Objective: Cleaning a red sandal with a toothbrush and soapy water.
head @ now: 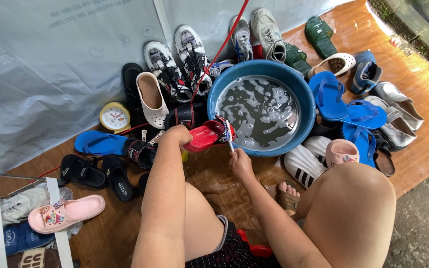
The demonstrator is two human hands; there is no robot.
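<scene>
Head view, the only one I have. I take the blue basin (pixel 214 99) of soapy water as my landmark.

The left hand (pixel 177 135) is closed around the heel end of a red slide sandal (pixel 205 135), holding it just at the basin's near rim with the toe end tipped over the water. The right hand (pixel 239 161) is closed narrowly on the handle of a small brush (pixel 230 139); its head meets the sandal's strap end. I cannot tell the bristle contact exactly.

Pose: both forearms reach forward from between the bent knees, the left wrist bent over the top of the sandal, the right hand below and nearer me, brush pointing up.

My judgement on doing this scrub well: keep the sandal over the rim so runoff falls into the basin, hold the grip firm against the brush strokes, and turn the sole to reach the strap seams.

Around the basin: blue flip-flops (pixel 346 106) to its right, white sneakers (pixel 177 67) behind its left side, a yellow clock (pixel 114 117) well to the left, a pink slipper (pixel 68 212) far left and nearer me.
</scene>
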